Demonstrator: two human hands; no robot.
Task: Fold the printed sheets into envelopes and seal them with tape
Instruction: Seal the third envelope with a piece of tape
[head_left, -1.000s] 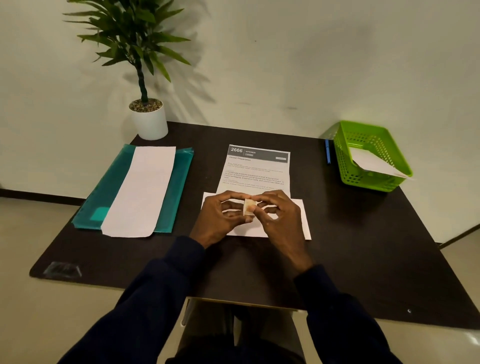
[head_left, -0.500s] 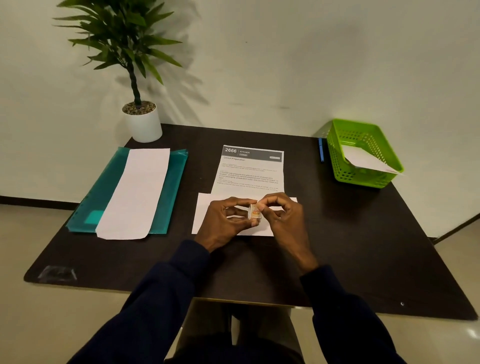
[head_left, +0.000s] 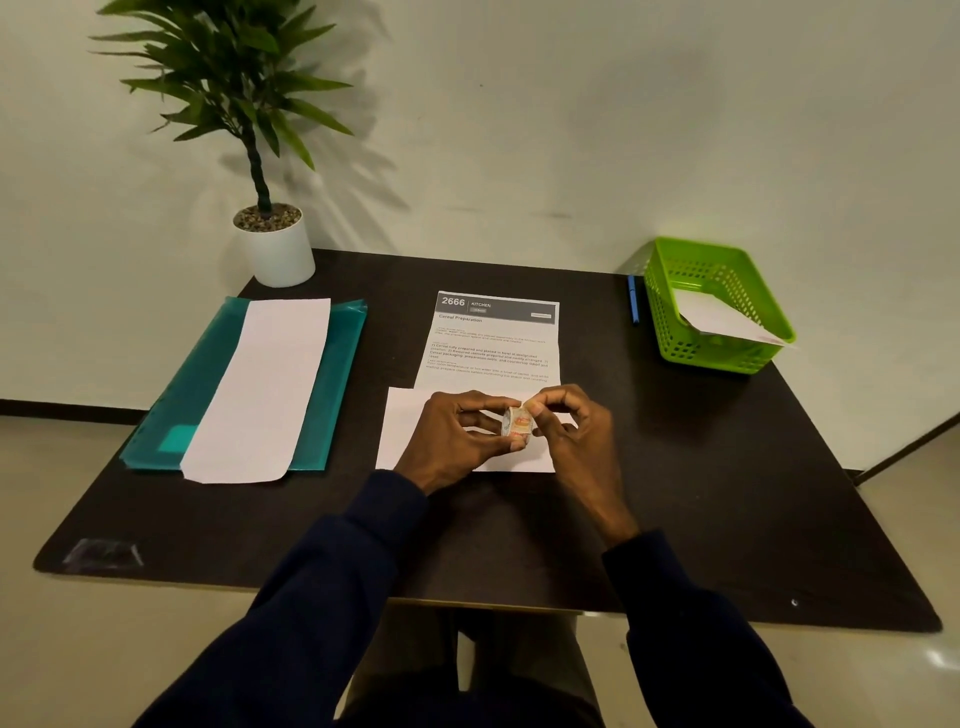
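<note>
Standing on edge between both sets of fingertips, the small tape roll (head_left: 518, 422) was held just above the white envelope (head_left: 410, 431) at the middle of the dark table (head_left: 727, 493). The left hand (head_left: 457, 441) pinched the roll between thumb and fingers. The right hand (head_left: 571, 431) had thumb and forefinger closed on the roll's upper rim, apparently picking for the loose end.

The step looked like freeing a strip of tape, with sealing not yet done. The printed sheet (head_left: 493, 343) lay flat beyond the envelope, its near end meeting the envelope's far edge; whether it was tucked inside could not be told. The next move would call for peeling off a short strip without letting it curl onto itself. A green basket (head_left: 675, 332) holding paper stood at the far right.
</note>
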